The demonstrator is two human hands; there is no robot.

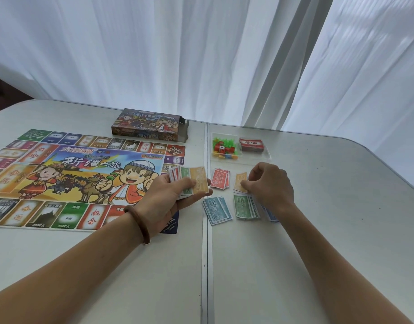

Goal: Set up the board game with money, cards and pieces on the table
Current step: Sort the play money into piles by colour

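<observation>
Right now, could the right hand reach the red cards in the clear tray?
Probably yes. The red cards look uncovered in the clear tray, just beyond the right hand, with bare table between. Its fingers would first have to let go of the orange notes.

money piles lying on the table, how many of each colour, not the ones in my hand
red pile: 1
orange pile: 1
green pile: 1
teal pile: 1
pale blue pile, partly hidden by the right forearm: 1
total: 5, without the fanned notes in the left hand
</observation>
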